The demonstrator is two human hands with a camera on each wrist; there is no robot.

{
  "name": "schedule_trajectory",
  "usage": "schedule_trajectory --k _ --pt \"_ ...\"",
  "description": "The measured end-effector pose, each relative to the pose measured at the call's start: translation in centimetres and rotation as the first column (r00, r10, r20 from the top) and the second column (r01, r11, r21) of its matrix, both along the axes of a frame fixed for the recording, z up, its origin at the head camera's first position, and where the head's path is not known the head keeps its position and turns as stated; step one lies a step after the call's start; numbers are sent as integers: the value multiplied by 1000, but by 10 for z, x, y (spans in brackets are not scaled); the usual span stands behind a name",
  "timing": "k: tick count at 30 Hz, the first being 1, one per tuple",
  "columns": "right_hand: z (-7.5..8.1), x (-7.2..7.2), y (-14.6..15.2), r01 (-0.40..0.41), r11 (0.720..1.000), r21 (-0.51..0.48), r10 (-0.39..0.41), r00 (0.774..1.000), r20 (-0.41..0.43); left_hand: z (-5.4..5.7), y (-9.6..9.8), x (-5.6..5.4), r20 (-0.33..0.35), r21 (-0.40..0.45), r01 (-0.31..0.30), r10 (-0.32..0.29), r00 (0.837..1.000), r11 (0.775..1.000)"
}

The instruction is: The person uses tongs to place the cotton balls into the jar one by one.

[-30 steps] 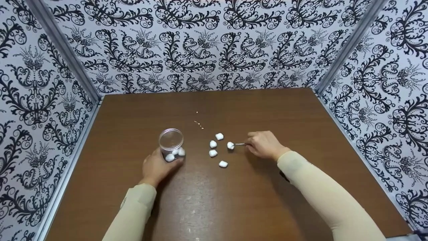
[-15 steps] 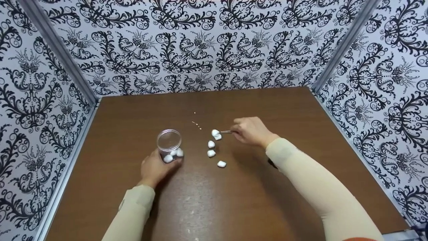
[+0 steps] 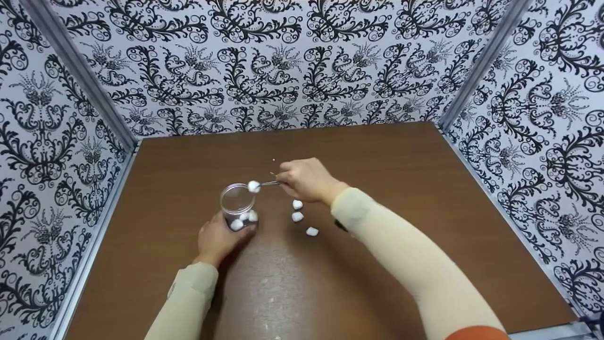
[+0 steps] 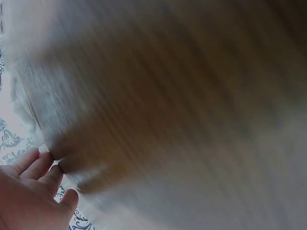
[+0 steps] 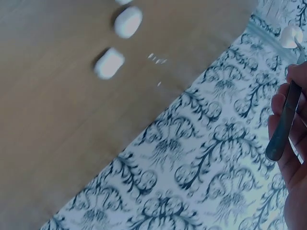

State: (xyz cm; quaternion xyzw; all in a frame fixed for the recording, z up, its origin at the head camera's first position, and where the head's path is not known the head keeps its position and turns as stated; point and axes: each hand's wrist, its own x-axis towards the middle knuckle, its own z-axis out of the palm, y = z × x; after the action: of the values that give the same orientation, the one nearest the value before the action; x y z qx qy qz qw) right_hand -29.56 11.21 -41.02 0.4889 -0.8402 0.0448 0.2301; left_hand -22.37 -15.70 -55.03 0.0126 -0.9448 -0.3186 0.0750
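My left hand (image 3: 217, 238) is wrapped round the lower part of a clear jar (image 3: 223, 204), with white balls (image 3: 245, 217) lying in its bottom. One ball (image 3: 254, 186) shows at the rim's right side; whether it is over the opening or just beside it, I can't tell. Tweezers (image 3: 270, 183) hold it, pinched in my right hand (image 3: 309, 179). Three loose balls (image 3: 297, 216) lie on the table (image 3: 165, 189), nearer me than that hand.

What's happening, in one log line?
Left fingers: clear round jar holding white cottony balls; right fingers: silver metal tweezers pinching another ball near jar; brown wooden table: more balls
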Motion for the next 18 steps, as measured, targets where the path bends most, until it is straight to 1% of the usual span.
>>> schedule_trajectory --k 8,13,18 --pt "-11 2 -22 -26 1000 10 26 1000 -12 -1 0 -1 -12 -7 -7 7 1000 1000" --pt "-16 3 -28 -24 1000 9 24 999 -21 0 1 -1 -27 0 -10 10 1000 1000" --pt "-20 4 -30 -30 999 21 31 999 -18 1 1 -1 -18 -1 -15 15 1000 1000"
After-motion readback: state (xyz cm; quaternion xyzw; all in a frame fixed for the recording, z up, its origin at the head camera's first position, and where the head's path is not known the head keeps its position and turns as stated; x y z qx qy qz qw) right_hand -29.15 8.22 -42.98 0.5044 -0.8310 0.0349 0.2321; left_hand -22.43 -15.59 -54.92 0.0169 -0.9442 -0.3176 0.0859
